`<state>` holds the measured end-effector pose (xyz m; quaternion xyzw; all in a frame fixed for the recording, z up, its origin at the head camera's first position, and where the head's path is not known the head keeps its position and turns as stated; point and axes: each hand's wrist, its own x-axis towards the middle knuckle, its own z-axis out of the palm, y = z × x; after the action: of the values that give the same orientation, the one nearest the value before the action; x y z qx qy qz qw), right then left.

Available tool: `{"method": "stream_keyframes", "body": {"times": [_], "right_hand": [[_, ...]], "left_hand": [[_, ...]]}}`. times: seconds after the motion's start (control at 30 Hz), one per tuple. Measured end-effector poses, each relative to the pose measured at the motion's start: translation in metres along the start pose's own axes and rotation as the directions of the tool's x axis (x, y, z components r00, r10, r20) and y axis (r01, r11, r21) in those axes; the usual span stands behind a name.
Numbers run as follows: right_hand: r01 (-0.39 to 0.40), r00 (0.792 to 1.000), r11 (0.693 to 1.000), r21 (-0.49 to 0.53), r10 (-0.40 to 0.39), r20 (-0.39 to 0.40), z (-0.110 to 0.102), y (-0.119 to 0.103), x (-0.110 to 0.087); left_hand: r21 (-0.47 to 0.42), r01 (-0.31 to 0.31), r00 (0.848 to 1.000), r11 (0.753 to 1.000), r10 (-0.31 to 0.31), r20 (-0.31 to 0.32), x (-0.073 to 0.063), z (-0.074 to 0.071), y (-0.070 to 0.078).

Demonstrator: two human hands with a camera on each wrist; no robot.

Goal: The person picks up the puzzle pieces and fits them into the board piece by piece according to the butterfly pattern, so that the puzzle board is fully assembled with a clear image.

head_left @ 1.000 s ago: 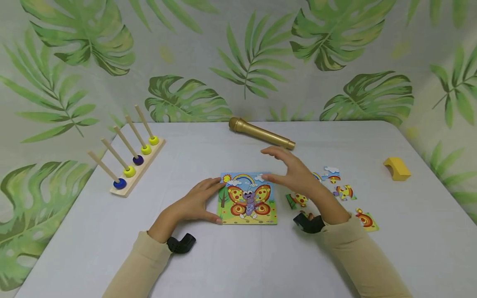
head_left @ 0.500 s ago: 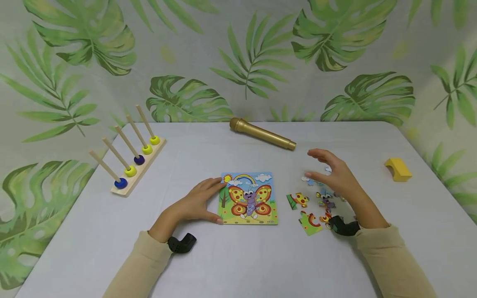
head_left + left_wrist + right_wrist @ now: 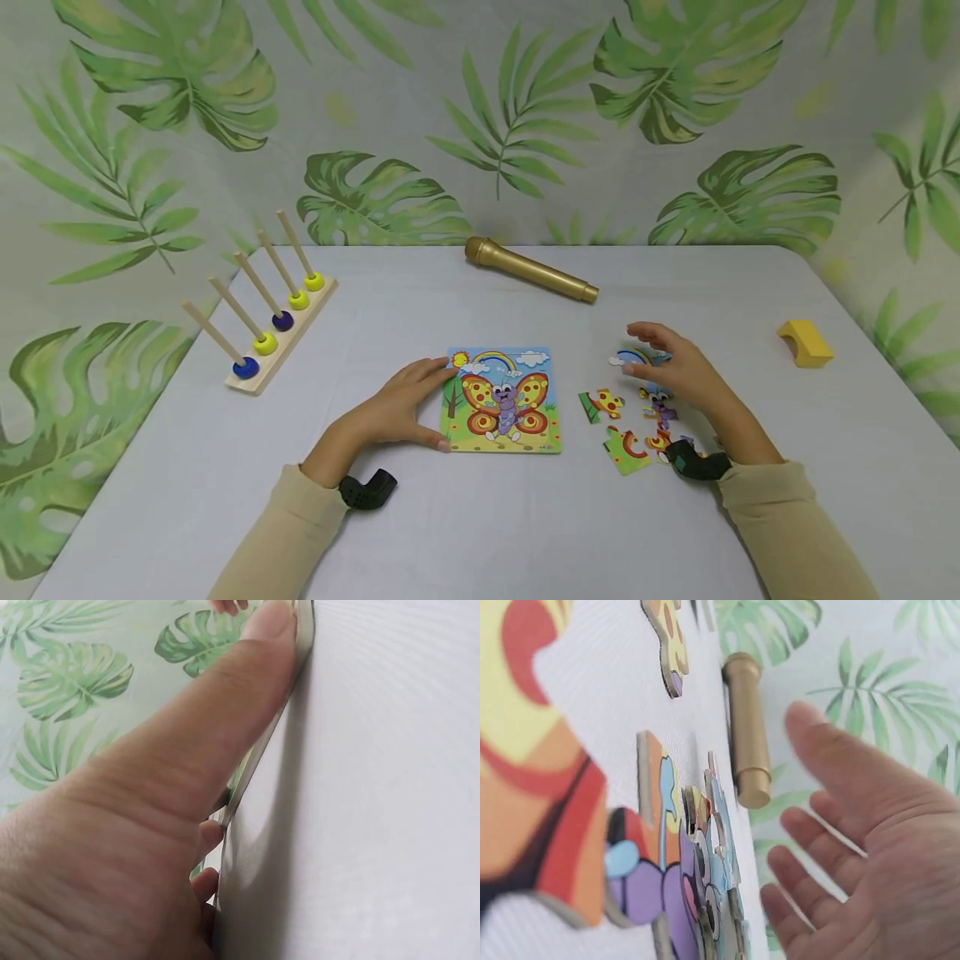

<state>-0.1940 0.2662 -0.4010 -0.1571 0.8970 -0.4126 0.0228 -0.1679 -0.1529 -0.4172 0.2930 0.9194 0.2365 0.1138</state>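
A square puzzle board (image 3: 504, 417) with a butterfly, rainbow and sun picture lies flat at the middle of the table. My left hand (image 3: 390, 410) rests along its left side, fingers at the upper corner and thumb at the lower one. In the left wrist view the straight thumb (image 3: 217, 697) lies against the board's edge. To the right, my right hand (image 3: 678, 371) hovers over loose puzzle pieces, fingers loosely bent, nothing in its grasp. Near its fingertips is a rainbow piece (image 3: 632, 357). A green piece (image 3: 624, 454) and a yellow-winged piece (image 3: 606, 403) lie closer to the board.
A gold toy microphone (image 3: 532, 271) lies behind the board. At the left stands a wooden peg rack (image 3: 296, 329) with blue, purple and yellow beads. A yellow arch block (image 3: 808, 343) sits at the far right. Behind the table hangs a leaf-print cloth (image 3: 525, 108).
My right hand has moved right, from above the board to over the loose pieces, and then lowered slightly toward the rainbow piece. The left hand stays at the board.
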Motion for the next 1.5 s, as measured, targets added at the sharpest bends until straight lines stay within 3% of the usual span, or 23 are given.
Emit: {"method": "stream_keyframes", "body": {"times": [0.2, 0.43, 0.63, 0.77, 0.97, 1.2, 1.5], "right_hand": [[-0.05, 0.997, 0.996, -0.073, 0.053, 0.048, 0.001, 0.007, -0.001], [0.03, 0.998, 0.984, -0.173, -0.02, 0.064, 0.004, 0.013, 0.003], [0.035, 0.998, 0.981, -0.191, -0.022, 0.067, 0.007, 0.011, 0.003], [0.038, 0.999, 0.98, -0.195, -0.032, 0.033, 0.008, 0.011, 0.004], [0.083, 0.992, 0.988, -0.128, -0.094, -0.085, 0.01, 0.006, 0.004], [0.201, 0.962, 0.975, -0.096, -0.215, -0.17, 0.012, -0.024, 0.005], [0.366, 0.919, 0.93, -0.044, -0.368, -0.14, 0.041, -0.082, 0.015]], "left_hand": [[0.004, -0.006, 1.0, 1.0, 0.006, -0.001, 0.0, 0.001, -0.001], [0.004, -0.009, 1.0, 1.0, 0.009, -0.005, 0.0, 0.001, -0.001], [-0.001, -0.002, 1.0, 1.0, 0.002, -0.002, 0.0, 0.001, -0.001], [-0.002, -0.016, 1.0, 1.0, 0.016, -0.01, -0.001, 0.001, -0.001], [0.002, -0.027, 1.0, 1.0, 0.027, -0.015, -0.001, 0.001, -0.001], [0.003, -0.02, 1.0, 1.0, 0.02, -0.007, -0.001, 0.0, 0.0], [-0.002, -0.017, 1.0, 1.0, 0.017, -0.006, -0.001, 0.0, 0.0]]}}
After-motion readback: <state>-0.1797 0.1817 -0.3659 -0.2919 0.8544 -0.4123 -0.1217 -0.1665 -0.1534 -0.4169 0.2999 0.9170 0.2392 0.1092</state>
